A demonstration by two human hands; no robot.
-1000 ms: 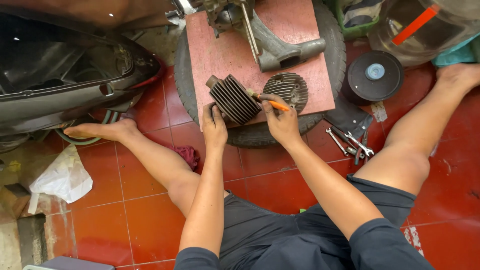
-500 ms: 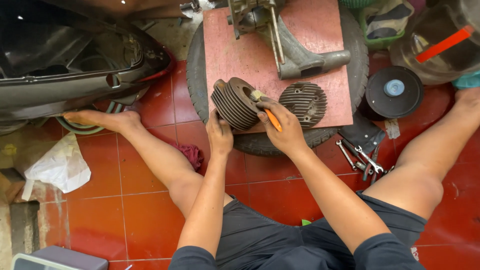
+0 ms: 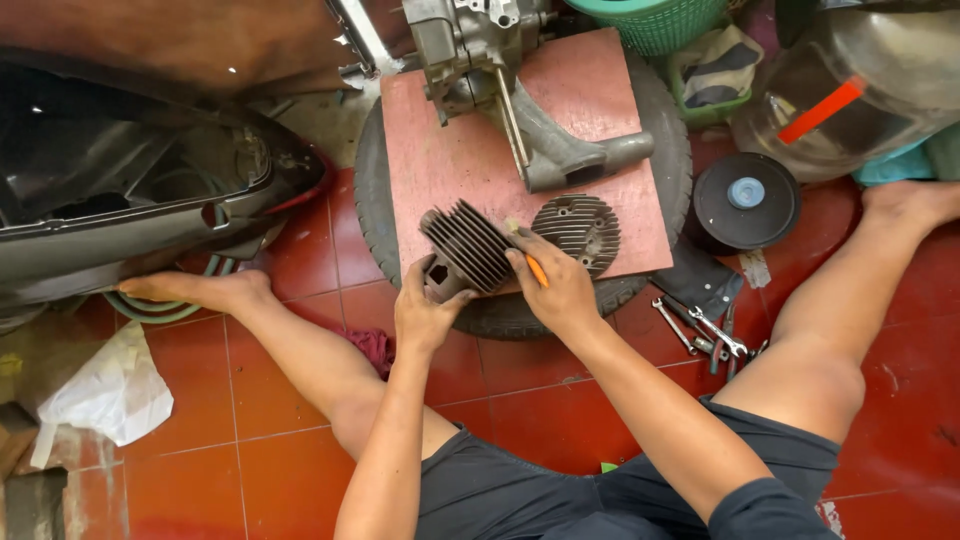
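Gripping the finned cylinder, the left hand steadies it while the right hand pinches an orange-handled tool.

Bare board left of the engine casing; cylinder head close right.

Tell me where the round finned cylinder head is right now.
In the head view, the round finned cylinder head lies on the reddish board, just right of the right hand and below the grey engine casing.
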